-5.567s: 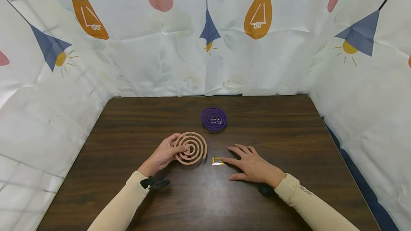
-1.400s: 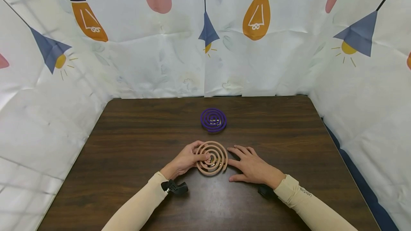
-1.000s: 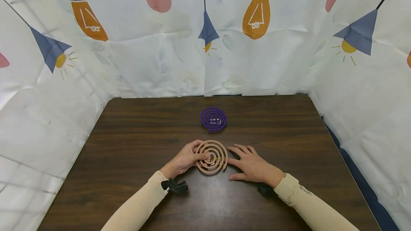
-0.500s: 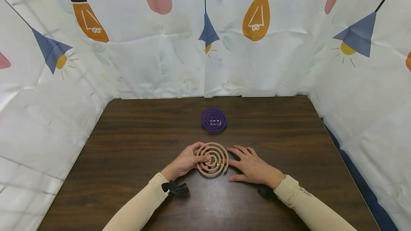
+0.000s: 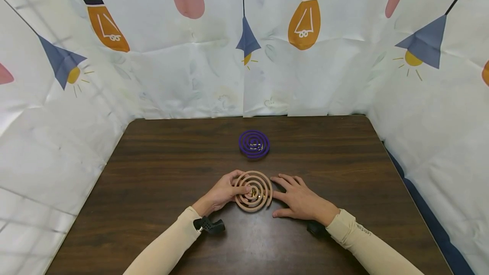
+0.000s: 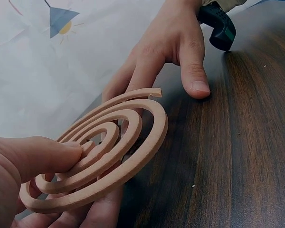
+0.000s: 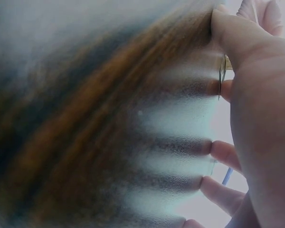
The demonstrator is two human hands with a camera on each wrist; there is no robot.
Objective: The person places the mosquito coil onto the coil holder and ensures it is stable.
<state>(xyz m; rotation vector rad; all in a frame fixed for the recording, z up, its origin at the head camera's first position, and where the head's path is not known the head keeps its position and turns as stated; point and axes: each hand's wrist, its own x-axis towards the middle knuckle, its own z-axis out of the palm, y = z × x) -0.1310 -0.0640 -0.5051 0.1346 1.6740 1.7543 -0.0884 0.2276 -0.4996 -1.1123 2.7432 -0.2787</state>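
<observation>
A tan mosquito coil (image 5: 263, 193) is held level by my left hand (image 5: 224, 190), thumb on top near its centre and fingers beneath. In the left wrist view the coil (image 6: 133, 166) is tilted, with its free outer end beside the other hand. Under it, mostly hidden, lies a small gold-coloured metal coil stand (image 5: 253, 193), glinting between the rings. My right hand (image 5: 299, 200) rests on the table with fingers spread, its index fingertip at the stand. The right wrist view shows the stand (image 7: 222, 76) as a thin strip by a finger. Whether coil and stand touch, I cannot tell.
Farther back on the brown wood-grain table (image 5: 172, 147) lies a purple mosquito coil (image 5: 247, 150), with a metal stand (image 5: 257, 146) showing through its rings. White printed cloth (image 5: 183, 71) hangs behind the table and on both sides.
Since the oldest frame, my left hand has carried the tan coil rightward and nearer, over the metal stand. During the last second it shifts only slightly. The right hand keeps its place.
</observation>
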